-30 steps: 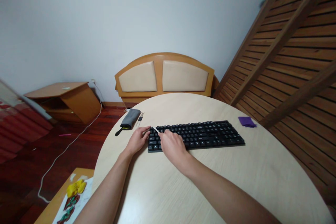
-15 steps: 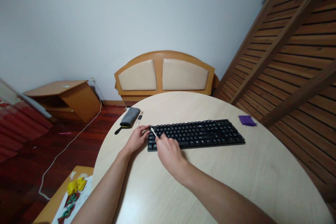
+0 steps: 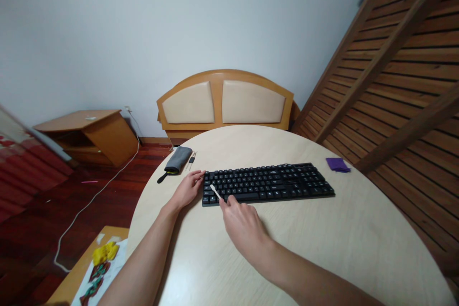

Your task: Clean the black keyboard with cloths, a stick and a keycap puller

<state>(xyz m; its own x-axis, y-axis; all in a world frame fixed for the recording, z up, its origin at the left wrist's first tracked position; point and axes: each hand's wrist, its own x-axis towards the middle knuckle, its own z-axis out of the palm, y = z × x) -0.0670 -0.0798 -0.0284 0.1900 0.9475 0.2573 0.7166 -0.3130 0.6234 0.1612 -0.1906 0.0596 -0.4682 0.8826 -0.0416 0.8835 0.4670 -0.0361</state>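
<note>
A black keyboard (image 3: 265, 184) lies across the table in front of me. My left hand (image 3: 188, 187) grips its upper left corner, fingertips on the far edge and thumb against the side. Between the thumb and fingers of my right hand (image 3: 242, 217) is a white cotton swab (image 3: 215, 192). The swab's tip rests on or just over the keys at the keyboard's left end. The lower end of the swab is hidden in my fingers.
On the round table (image 3: 308, 253), a grey pouch (image 3: 178, 159) and a few swabs with a dark band (image 3: 191, 159) lie left. A folded purple cloth (image 3: 337, 165) lies right. Beyond stands a headboard (image 3: 218, 100); a slatted wooden frame (image 3: 394, 81) leans at the right.
My right hand has drawn the swab towards me and slightly right, from the top left corner keys to lower keys. My left hand has stayed at the corner.
</note>
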